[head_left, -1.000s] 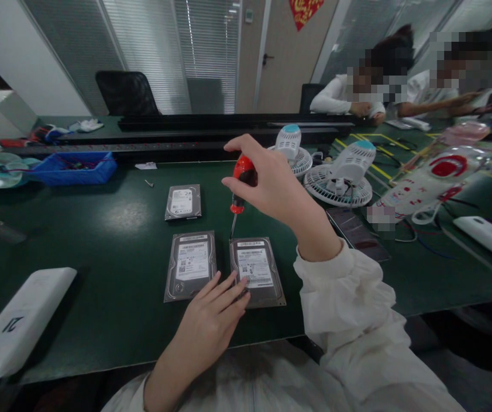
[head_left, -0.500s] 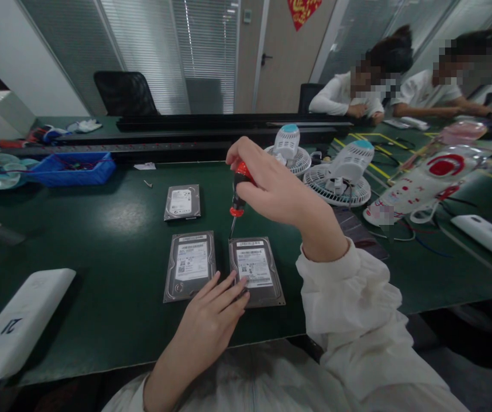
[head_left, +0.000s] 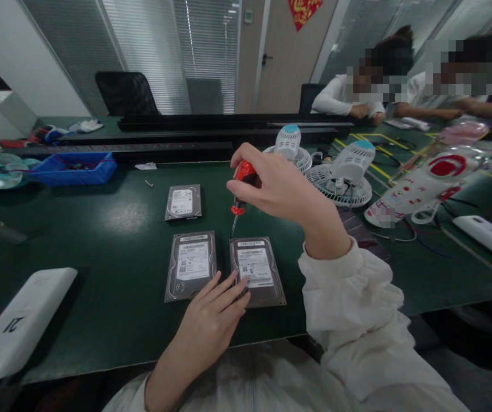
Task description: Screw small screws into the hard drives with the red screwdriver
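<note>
My right hand (head_left: 271, 180) is wrapped round the red and black handle of a screwdriver (head_left: 237, 207). The screwdriver points down, its tip at the far left corner of the right hard drive (head_left: 258, 269). My left hand (head_left: 213, 317) lies with fingers stretched out over the near left part of that drive, holding nothing. Close beside it on the left is a second hard drive (head_left: 191, 266), label up. Farther back, a third hard drive (head_left: 182, 202) lies flat on the green table.
Two white fans (head_left: 342, 174) lie face down behind my right arm, near a patterned bottle (head_left: 426, 183). A blue tray (head_left: 76, 169) holds small parts at the left. A white device (head_left: 22, 323) sits front left; a small screw (head_left: 149, 183) lies farther back. Co-workers sit far right.
My right hand's fingers have shifted round the screwdriver handle, the thumb now farther left. The screwdriver tip stays at the same drive corner. My left hand and the drives have not moved.
</note>
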{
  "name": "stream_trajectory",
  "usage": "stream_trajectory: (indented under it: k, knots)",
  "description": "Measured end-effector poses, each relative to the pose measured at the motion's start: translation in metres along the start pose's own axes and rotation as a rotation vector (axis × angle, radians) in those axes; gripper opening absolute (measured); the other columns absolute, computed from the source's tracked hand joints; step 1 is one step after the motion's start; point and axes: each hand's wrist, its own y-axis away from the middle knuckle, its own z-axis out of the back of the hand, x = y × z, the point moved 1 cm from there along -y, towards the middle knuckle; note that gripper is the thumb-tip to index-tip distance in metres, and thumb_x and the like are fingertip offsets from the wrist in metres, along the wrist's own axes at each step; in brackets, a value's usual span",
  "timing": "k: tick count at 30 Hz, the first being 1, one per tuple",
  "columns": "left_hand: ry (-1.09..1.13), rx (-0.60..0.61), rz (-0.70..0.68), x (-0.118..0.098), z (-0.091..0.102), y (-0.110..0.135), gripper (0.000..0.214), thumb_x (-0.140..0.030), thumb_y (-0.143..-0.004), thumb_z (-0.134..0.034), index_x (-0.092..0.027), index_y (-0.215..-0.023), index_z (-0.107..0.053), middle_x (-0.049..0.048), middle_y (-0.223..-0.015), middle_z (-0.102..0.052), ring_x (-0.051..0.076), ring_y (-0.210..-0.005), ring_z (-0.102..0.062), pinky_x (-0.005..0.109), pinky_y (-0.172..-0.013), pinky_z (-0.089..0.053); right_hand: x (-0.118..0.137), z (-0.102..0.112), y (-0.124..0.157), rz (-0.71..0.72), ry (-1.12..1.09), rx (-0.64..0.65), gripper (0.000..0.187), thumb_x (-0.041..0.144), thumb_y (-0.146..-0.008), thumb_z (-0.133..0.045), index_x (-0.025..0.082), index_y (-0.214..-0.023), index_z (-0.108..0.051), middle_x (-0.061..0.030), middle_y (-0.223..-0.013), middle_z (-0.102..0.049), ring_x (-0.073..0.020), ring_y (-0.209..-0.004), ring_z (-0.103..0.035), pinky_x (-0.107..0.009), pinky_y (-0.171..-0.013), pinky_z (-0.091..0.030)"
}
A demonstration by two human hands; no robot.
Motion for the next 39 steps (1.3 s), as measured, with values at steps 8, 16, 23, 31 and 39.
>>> stream_trajectory:
  k: [8, 16, 23, 31, 39]
  knots:
    - [-0.007, -0.019, -0.009, 0.000, 0.000, -0.001, 0.031, -0.010, -0.106, -0.053, -0.014, -0.129, -0.074, 0.0139, -0.141, -0.076, 0.033, -0.137, -0.070, 0.060, -0.114, -0.060, -0.001, 0.000, 0.001, 0.067, -0.029, 0.019, 0.021, 0.029, -0.095, -0.064, 0.024, -0.114, -0.056, 0.0038, -0.081, -0.061, -0.0159, -0.066, -0.051, -0.032, -0.070, -0.039]
    - [-0.005, -0.015, -0.006, -0.001, 0.000, -0.001, 0.031, -0.011, -0.106, -0.053, -0.014, -0.130, -0.074, 0.0132, -0.142, -0.076, 0.032, -0.138, -0.069, 0.060, -0.114, -0.060, -0.003, 0.000, 0.004, 0.043, -0.012, 0.012, 0.024, 0.029, -0.095, -0.062, 0.022, -0.118, -0.056, 0.0021, -0.082, -0.063, -0.0165, -0.067, -0.053, -0.033, -0.067, -0.038]
    - [-0.003, -0.012, -0.007, -0.001, 0.000, -0.001, 0.031, -0.010, -0.106, -0.052, -0.014, -0.129, -0.074, 0.0125, -0.142, -0.076, 0.034, -0.137, -0.070, 0.061, -0.112, -0.061, -0.003, 0.002, 0.005, 0.050, -0.123, 0.029, 0.018, 0.029, -0.092, -0.070, 0.024, -0.101, -0.055, 0.0048, -0.078, -0.060, -0.0148, -0.066, -0.053, -0.031, -0.064, -0.040]
    - [0.018, -0.020, -0.002, -0.001, -0.001, 0.000, 0.031, -0.008, -0.105, -0.055, -0.013, -0.130, -0.073, 0.0138, -0.143, -0.076, 0.034, -0.140, -0.067, 0.062, -0.116, -0.058, -0.008, 0.000, 0.006, -0.013, -0.005, -0.107, 0.040, 0.045, -0.090, -0.080, 0.025, -0.082, -0.046, 0.0061, -0.068, -0.050, -0.0140, -0.062, -0.045, -0.032, -0.061, -0.036]
    - [0.013, -0.023, -0.004, -0.001, 0.000, -0.001, 0.031, -0.011, -0.108, -0.052, -0.015, -0.129, -0.074, 0.0117, -0.142, -0.076, 0.032, -0.139, -0.068, 0.059, -0.116, -0.059, -0.018, 0.023, 0.023, -0.076, -0.032, -0.344, 0.032, 0.048, -0.092, -0.079, 0.026, -0.090, -0.054, -0.0002, -0.082, -0.064, -0.0182, -0.073, -0.057, -0.037, -0.068, -0.050]
